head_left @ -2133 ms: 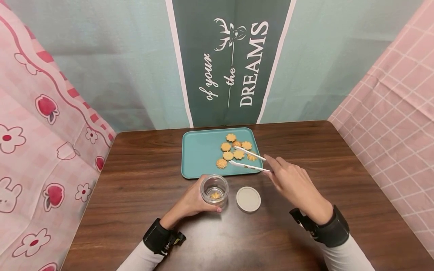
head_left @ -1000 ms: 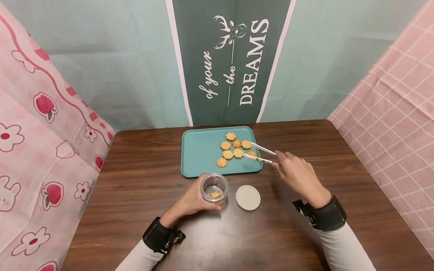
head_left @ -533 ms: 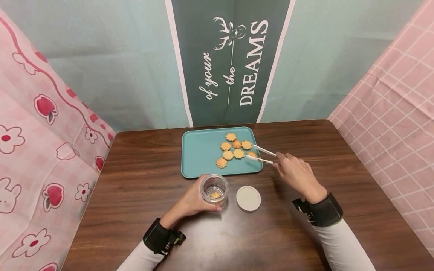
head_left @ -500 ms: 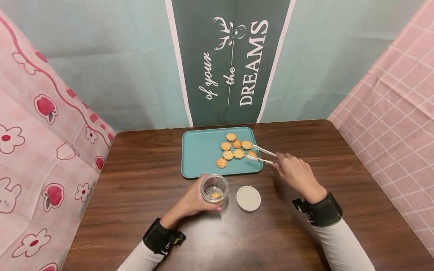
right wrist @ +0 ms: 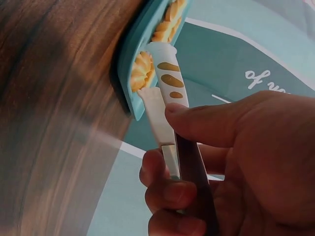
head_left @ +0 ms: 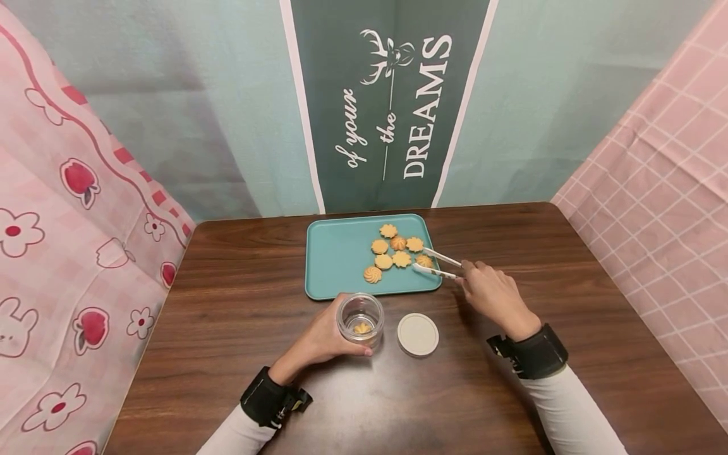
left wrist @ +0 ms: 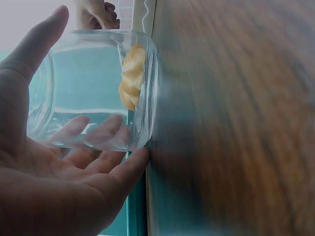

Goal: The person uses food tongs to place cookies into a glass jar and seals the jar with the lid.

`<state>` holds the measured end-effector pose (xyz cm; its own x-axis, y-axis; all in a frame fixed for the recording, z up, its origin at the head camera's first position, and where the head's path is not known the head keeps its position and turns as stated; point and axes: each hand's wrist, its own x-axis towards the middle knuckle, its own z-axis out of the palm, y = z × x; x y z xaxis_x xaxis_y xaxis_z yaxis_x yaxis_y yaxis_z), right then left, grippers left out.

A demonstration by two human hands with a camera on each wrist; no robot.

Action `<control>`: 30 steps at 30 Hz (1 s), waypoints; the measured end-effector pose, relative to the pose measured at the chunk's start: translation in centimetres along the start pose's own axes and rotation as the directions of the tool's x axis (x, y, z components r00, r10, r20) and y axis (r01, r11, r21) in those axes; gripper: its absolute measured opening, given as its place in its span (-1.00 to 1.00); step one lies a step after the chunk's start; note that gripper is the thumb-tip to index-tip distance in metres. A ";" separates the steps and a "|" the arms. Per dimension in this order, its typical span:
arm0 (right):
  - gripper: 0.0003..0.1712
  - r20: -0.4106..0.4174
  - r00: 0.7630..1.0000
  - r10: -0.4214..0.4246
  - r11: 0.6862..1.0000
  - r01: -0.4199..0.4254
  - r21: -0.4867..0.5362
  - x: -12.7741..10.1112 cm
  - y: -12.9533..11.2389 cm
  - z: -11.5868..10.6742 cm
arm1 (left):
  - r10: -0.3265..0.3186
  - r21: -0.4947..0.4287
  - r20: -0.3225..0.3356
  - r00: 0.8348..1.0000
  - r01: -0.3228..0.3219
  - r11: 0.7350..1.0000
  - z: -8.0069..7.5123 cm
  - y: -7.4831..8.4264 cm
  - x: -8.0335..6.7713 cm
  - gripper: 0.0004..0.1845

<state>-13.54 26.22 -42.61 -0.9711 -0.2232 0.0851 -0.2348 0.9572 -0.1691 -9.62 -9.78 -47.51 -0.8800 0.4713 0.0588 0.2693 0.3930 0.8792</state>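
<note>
Worktop [head_left: 227, 328]: dark wood grain, hung round with pink patterned cloths and a green banner behind.

Tray [head_left: 335, 265]: teal, rectangular, at the far middle of the worktop. It carries a cluster of flower-shaped biscuits [head_left: 392, 253] toward its right half.

Right hand [head_left: 491, 294]: fingers curled round the handle end of white tongs [head_left: 438, 264], pinching them. The two tong arms reach over the tray's right edge and close on either side of one biscuit [head_left: 423, 260] lying there (the wrist view shows the tips right against it, at the tray's rim).

Left hand [head_left: 321, 338]: wrapped round a clear glass jar [head_left: 361, 319] that stands upright on the worktop just in front of the tray, thumb on one side and fingers on the other. One biscuit in the jar [left wrist: 132, 76] lies on its bottom.

Lid [head_left: 418, 334]: round, pale, flat on the worktop just right of the jar, between the two hands.

Both wrists wear black bands over white sleeves.
</note>
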 end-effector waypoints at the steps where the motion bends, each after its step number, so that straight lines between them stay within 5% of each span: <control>1: -0.76 0.008 1.000 0.006 1.000 -0.006 0.002 0.0 -0.1 0.1 | 0.000 -0.001 0.000 1.000 0.000 1.000 0.0 0.0 0.0 0.08; 9: -0.76 0.056 0.998 0.025 1.000 -0.025 0.005 -0.2 -0.3 0.4 | 0.004 -0.004 0.002 1.000 -0.004 1.000 0.0 0.0 -0.1 0.07; 30: -0.82 -0.014 0.999 -0.049 0.998 0.048 -0.035 -0.4 -0.4 0.4 | 0.001 -0.022 0.004 1.000 -0.001 1.000 0.0 -0.1 -0.2 0.07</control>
<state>-13.09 25.86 -43.00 -0.9577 -0.2672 0.1069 -0.2799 0.9511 -0.1304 -9.52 -9.91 -47.65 -0.8782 0.4748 0.0582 0.2616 0.3749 0.8894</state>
